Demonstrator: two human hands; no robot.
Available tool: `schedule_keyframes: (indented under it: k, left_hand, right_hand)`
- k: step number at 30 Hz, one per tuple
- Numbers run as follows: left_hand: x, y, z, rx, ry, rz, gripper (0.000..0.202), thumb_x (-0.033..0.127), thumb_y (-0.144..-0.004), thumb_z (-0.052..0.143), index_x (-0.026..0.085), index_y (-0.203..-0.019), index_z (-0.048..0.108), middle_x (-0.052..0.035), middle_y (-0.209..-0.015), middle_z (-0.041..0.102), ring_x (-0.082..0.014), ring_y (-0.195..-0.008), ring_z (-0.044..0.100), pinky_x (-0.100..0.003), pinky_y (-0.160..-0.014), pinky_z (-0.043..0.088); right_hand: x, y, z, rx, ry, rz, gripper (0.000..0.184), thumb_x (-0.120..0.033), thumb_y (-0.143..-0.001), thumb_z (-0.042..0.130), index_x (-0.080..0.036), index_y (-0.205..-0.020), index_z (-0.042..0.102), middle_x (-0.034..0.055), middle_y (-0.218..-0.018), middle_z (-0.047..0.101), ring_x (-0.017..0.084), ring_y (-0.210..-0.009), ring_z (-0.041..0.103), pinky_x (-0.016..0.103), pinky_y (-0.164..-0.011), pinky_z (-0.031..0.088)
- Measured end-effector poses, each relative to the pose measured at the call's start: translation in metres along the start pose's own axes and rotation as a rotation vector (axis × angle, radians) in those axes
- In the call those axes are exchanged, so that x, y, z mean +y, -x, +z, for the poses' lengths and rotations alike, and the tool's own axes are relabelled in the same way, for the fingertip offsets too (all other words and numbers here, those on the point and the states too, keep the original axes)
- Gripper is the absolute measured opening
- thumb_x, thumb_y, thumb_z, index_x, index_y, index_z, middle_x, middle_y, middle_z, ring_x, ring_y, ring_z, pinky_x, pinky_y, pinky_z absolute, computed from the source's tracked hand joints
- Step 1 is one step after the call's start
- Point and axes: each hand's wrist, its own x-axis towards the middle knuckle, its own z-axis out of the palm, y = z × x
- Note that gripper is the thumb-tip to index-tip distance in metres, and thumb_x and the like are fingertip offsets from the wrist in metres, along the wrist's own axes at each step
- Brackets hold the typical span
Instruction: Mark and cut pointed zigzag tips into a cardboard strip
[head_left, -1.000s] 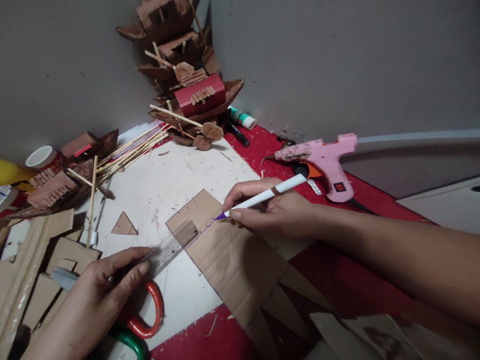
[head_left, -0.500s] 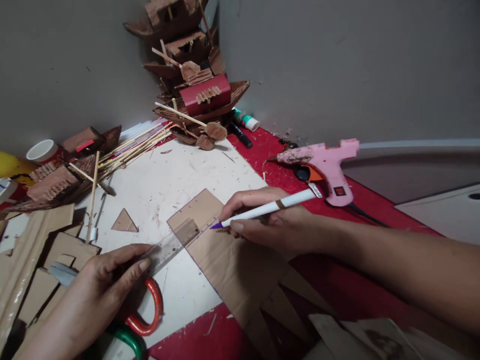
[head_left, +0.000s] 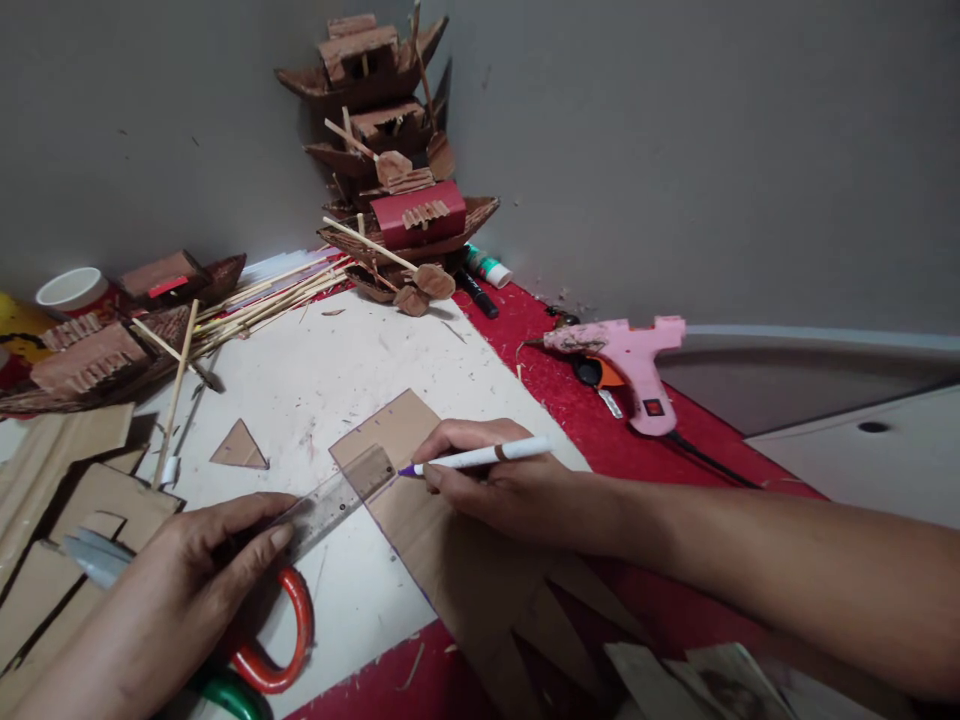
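My right hand [head_left: 491, 475] is closed on a white felt-tip marker [head_left: 487, 455] with a purple tip. That tip is at the cardboard piece [head_left: 405, 415], close to the end of a clear ruler [head_left: 330, 510]. My left hand [head_left: 217, 550] pinches the ruler's near part, and its far end lies across the cardboard. Purple marks and lines show on the cardboard. Under and beside my left hand lie scissors [head_left: 289, 640] with red and green handles. A small cardboard triangle [head_left: 238, 446] rests on the white sheet [head_left: 292, 370].
A pink hot glue gun [head_left: 622, 350] lies on the red surface at right. Cardboard model boats [head_left: 420, 220] are stacked against the wall, with another boat [head_left: 97, 360] at left near thin wooden sticks [head_left: 277, 300]. Cardboard scraps [head_left: 82, 450] lie left; pointed cardboard strips [head_left: 555, 630] extend toward me.
My right hand has moved left with the marker, bringing its tip beside the ruler's end. My left hand keeps its hold on the ruler. The view has shifted slightly.
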Motion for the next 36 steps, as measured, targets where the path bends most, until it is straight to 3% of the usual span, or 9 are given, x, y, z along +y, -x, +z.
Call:
schedule_keyframes:
  k: [11, 16, 21, 26, 30, 36]
  left_hand:
    - [-0.0031, 0.0014, 0.0026, 0.021, 0.025, -0.055, 0.039, 0.057, -0.077, 0.061, 0.029, -0.100, 0.077, 0.0003, -0.076, 0.077, -0.0198, -0.062, 0.069, -0.020, -0.054, 0.053]
    - [-0.0011, -0.0011, 0.0024, 0.028, 0.029, -0.063, 0.039, 0.058, -0.074, 0.062, 0.028, -0.094, 0.079, -0.0008, -0.077, 0.077, -0.0231, -0.068, 0.071, -0.024, -0.057, 0.055]
    - [-0.0044, -0.0010, 0.0023, 0.036, 0.025, -0.030, 0.036, 0.056, -0.075, 0.062, 0.032, -0.096, 0.078, 0.0005, -0.072, 0.077, -0.0189, -0.053, 0.066, -0.024, -0.047, 0.052]
    - [-0.0054, -0.0019, 0.0021, 0.064, 0.044, -0.030, 0.032, 0.056, -0.072, 0.065, 0.035, -0.091, 0.079, -0.0003, -0.082, 0.078, -0.0236, -0.066, 0.072, -0.027, -0.055, 0.056]
    - [-0.0023, -0.0022, 0.0023, 0.053, 0.073, -0.037, 0.031, 0.057, -0.072, 0.064, 0.036, -0.088, 0.079, 0.0005, -0.069, 0.076, -0.0227, -0.057, 0.070, -0.027, -0.049, 0.055]
    - [0.0003, -0.0027, 0.0019, 0.092, 0.063, -0.013, 0.027, 0.054, -0.069, 0.067, 0.036, -0.084, 0.080, 0.0004, -0.072, 0.077, -0.0225, -0.056, 0.070, -0.025, -0.048, 0.055]
  right_hand:
    - [0.0042, 0.0008, -0.0006, -0.025, 0.099, -0.146, 0.019, -0.017, -0.086, 0.052, -0.013, -0.094, 0.068, 0.0048, -0.083, 0.070, 0.012, -0.072, 0.063, 0.022, -0.067, 0.047]
    - [0.0056, 0.0001, -0.0001, -0.034, 0.085, -0.148, 0.019, -0.017, -0.086, 0.052, -0.013, -0.095, 0.068, 0.0055, -0.086, 0.071, 0.013, -0.076, 0.064, 0.023, -0.070, 0.049]
    - [0.0039, -0.0001, -0.0023, -0.073, 0.090, -0.125, 0.019, -0.016, -0.086, 0.051, -0.012, -0.094, 0.068, 0.0053, -0.083, 0.070, 0.013, -0.073, 0.062, 0.024, -0.068, 0.047]
    - [0.0049, -0.0009, -0.0009, -0.027, 0.095, -0.099, 0.016, -0.015, -0.085, 0.054, -0.013, -0.091, 0.068, 0.0031, -0.079, 0.069, 0.012, -0.070, 0.061, 0.021, -0.065, 0.045]
    - [0.0060, -0.0008, -0.0004, -0.048, 0.057, -0.117, 0.016, -0.016, -0.085, 0.053, -0.013, -0.090, 0.068, 0.0031, -0.078, 0.069, 0.012, -0.068, 0.060, 0.022, -0.064, 0.045]
    - [0.0060, 0.0000, -0.0015, -0.058, 0.055, -0.092, 0.017, -0.019, -0.086, 0.053, -0.014, -0.093, 0.068, 0.0035, -0.080, 0.069, 0.013, -0.071, 0.061, 0.023, -0.066, 0.046]
